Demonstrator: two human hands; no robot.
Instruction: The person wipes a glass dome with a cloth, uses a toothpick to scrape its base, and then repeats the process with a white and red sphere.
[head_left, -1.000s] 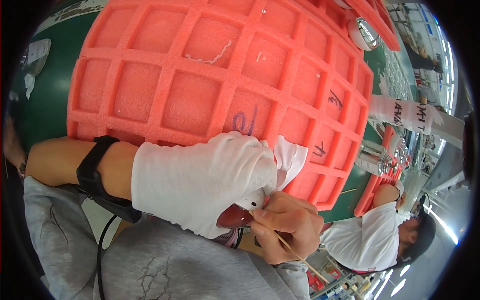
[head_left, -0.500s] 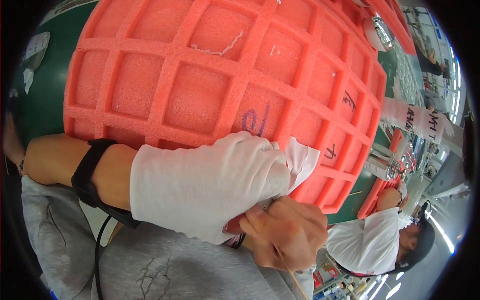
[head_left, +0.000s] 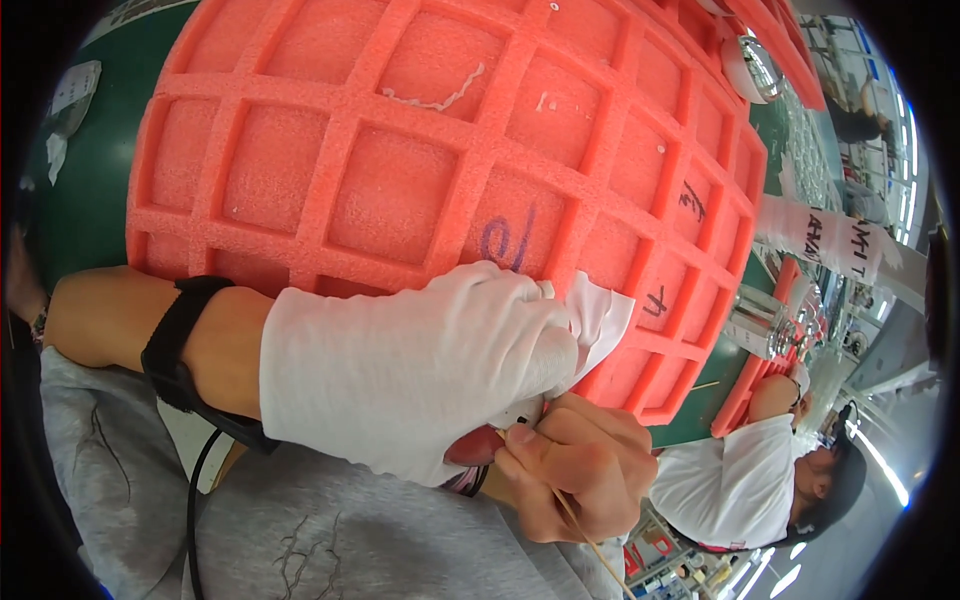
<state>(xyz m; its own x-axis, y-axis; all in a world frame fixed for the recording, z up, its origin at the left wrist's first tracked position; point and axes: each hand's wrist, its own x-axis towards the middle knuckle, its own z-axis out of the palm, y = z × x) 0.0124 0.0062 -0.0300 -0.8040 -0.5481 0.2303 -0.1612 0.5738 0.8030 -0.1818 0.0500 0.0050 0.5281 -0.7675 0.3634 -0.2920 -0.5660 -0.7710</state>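
Observation:
My left hand (head_left: pixel 440 360), in a white glove, is closed over the near side of a red foam tray (head_left: pixel 345 140) with square pockets. A folded piece of white cloth (head_left: pixel 600 315) sticks out past its fingers. Under the glove, a small part with a pale, shiny edge (head_left: pixel 520 412) shows; the rest is hidden. A reddish rounded tip (head_left: pixel 474 447) lies next to it, and I cannot tell if it is a thumb. My bare right hand (head_left: pixel 585 470) pinches a thin wooden stick (head_left: pixel 580 525), its upper end reaching toward that small part.
A green table (head_left: pixel 100 190) lies beneath the tray. At the right are a taped white post (head_left: pixel 830 235), clear glass pieces (head_left: pixel 765 320) and a round shiny lens-like piece (head_left: pixel 760 68). A co-worker in a white shirt (head_left: pixel 730 490) and dark cap sits there. A black cable (head_left: pixel 195 500) hangs below my forearm.
My right hand has turned, so its thumb, the stick's upper end and the pale-edged part show more. My left hand has barely moved.

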